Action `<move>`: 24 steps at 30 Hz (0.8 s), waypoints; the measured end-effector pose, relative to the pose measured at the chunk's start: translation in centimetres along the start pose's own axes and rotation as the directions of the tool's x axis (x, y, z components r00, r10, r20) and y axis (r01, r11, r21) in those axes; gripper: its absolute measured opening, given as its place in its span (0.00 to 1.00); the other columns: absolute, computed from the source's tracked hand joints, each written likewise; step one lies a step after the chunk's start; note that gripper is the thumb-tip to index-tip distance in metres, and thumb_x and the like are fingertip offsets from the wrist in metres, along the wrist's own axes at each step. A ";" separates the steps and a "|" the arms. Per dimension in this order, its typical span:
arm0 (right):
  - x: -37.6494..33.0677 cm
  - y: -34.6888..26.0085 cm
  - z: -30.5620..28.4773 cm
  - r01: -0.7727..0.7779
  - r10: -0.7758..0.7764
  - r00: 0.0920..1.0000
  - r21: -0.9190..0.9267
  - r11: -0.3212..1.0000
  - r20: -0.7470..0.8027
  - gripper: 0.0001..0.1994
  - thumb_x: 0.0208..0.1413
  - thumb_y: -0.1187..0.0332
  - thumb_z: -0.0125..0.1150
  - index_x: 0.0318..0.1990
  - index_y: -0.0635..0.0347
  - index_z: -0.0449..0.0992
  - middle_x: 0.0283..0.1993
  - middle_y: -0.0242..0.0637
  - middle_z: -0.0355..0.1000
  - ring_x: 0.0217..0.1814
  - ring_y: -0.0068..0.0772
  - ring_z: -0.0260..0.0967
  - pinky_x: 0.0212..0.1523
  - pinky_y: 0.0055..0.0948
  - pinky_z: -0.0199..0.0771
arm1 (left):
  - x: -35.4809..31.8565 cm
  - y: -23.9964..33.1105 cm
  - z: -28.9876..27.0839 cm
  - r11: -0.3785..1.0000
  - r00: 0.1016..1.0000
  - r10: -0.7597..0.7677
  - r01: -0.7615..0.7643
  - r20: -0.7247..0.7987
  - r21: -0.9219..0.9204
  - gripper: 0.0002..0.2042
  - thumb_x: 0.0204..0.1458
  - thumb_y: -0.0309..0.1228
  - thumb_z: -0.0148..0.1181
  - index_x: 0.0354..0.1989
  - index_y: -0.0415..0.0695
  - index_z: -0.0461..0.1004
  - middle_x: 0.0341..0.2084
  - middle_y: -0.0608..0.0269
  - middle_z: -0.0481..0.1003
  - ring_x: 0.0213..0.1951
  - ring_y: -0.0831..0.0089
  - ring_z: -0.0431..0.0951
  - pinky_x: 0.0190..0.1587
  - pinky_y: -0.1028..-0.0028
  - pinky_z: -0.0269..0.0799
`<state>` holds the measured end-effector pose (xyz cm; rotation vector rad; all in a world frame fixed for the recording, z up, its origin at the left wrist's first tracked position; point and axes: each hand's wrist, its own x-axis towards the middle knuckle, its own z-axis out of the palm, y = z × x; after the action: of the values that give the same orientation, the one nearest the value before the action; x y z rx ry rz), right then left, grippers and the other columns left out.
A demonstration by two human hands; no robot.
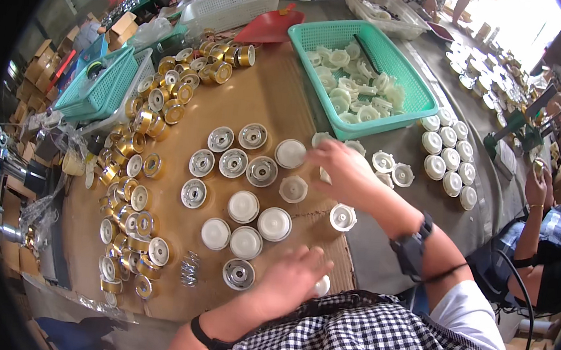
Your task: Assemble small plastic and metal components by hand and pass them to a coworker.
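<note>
Your right grip (pixel 342 170): fingers bent, just right of a white-topped round piece (pixel 290 154); whether it was apart or clamped on anything could not be told. Your left grip (pixel 287 279): fingers curved, a small white part (pixel 322 286) at its right side, hold unclear, metal springs (pixel 189 268) lying to its left. Beyond your right grip, on the worktop (pixel 425 194), stood one green basket (pixel 392 123) of white plastic pieces (pixel 368 113).

A red scoop (pixel 270 29) lies far, near a white basket (pixel 232 4). Green baskets (pixel 101 89) stand left. A co-worker (pixel 551 228) is right.
</note>
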<state>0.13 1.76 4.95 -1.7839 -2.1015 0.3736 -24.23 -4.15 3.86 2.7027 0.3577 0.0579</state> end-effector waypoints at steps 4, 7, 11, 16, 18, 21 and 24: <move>-7.8 -0.3 2.2 0.022 0.046 0.952 -0.217 0.976 0.303 0.30 0.46 0.63 0.74 0.61 0.51 0.76 0.57 0.40 0.70 0.63 0.45 0.68 0.58 0.41 0.75 | -1.6 0.6 4.7 0.999 0.995 -0.040 0.040 0.090 0.000 0.30 0.45 0.36 0.70 0.61 0.52 0.72 0.55 0.59 0.70 0.52 0.57 0.74 0.53 0.59 0.75; -11.5 0.8 4.3 -0.020 0.025 0.991 -0.039 0.999 0.134 0.28 0.44 0.67 0.73 0.57 0.54 0.75 0.56 0.42 0.70 0.58 0.48 0.71 0.53 0.43 0.78 | -1.7 1.1 5.0 0.996 0.996 -0.079 0.080 0.046 -0.030 0.27 0.47 0.35 0.68 0.59 0.51 0.75 0.55 0.59 0.71 0.53 0.60 0.74 0.51 0.61 0.77; -15.0 0.7 4.7 -0.194 0.265 0.950 0.352 0.916 -0.166 0.28 0.44 0.71 0.71 0.57 0.57 0.74 0.58 0.45 0.67 0.57 0.51 0.71 0.54 0.44 0.77 | -2.7 1.5 3.1 0.948 0.971 -0.215 0.182 -0.104 -0.260 0.26 0.48 0.35 0.71 0.58 0.50 0.77 0.53 0.59 0.71 0.53 0.60 0.76 0.51 0.64 0.78; -18.1 2.3 5.1 -0.257 0.277 0.901 0.103 0.961 -0.335 0.26 0.42 0.69 0.74 0.53 0.58 0.77 0.52 0.43 0.72 0.56 0.51 0.71 0.56 0.43 0.74 | -5.0 0.1 -1.8 0.855 0.747 -0.484 0.291 -0.456 -0.430 0.29 0.46 0.29 0.76 0.59 0.45 0.75 0.50 0.58 0.72 0.49 0.63 0.77 0.47 0.68 0.77; -17.4 2.0 4.2 -0.261 0.241 0.907 -0.012 0.965 -0.345 0.24 0.41 0.66 0.75 0.50 0.58 0.80 0.48 0.40 0.75 0.56 0.48 0.71 0.57 0.43 0.73 | -6.4 -0.8 -3.1 0.837 0.581 -0.529 0.233 -0.619 -0.496 0.28 0.46 0.27 0.74 0.59 0.42 0.75 0.49 0.57 0.73 0.48 0.63 0.76 0.46 0.70 0.76; -15.1 2.3 3.6 -0.278 0.327 0.926 0.245 0.929 -0.188 0.23 0.41 0.63 0.75 0.48 0.59 0.81 0.48 0.39 0.75 0.52 0.46 0.71 0.56 0.43 0.74 | -9.3 0.3 -3.8 0.865 0.573 -0.495 0.395 -0.653 -0.309 0.28 0.44 0.27 0.75 0.56 0.40 0.75 0.49 0.54 0.72 0.48 0.60 0.76 0.47 0.67 0.75; -8.7 -1.0 1.9 -0.040 0.090 0.926 0.141 0.989 -0.368 0.24 0.42 0.62 0.75 0.49 0.58 0.82 0.48 0.38 0.75 0.53 0.46 0.69 0.57 0.42 0.73 | -11.3 1.9 -1.4 0.790 0.575 -0.567 0.581 -0.590 -0.193 0.29 0.41 0.33 0.78 0.53 0.41 0.75 0.46 0.55 0.72 0.47 0.54 0.75 0.50 0.59 0.73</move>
<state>-0.41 -6.90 2.80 -1.6962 -1.7171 0.1661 -34.86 -8.21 6.06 2.3574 1.4341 0.7783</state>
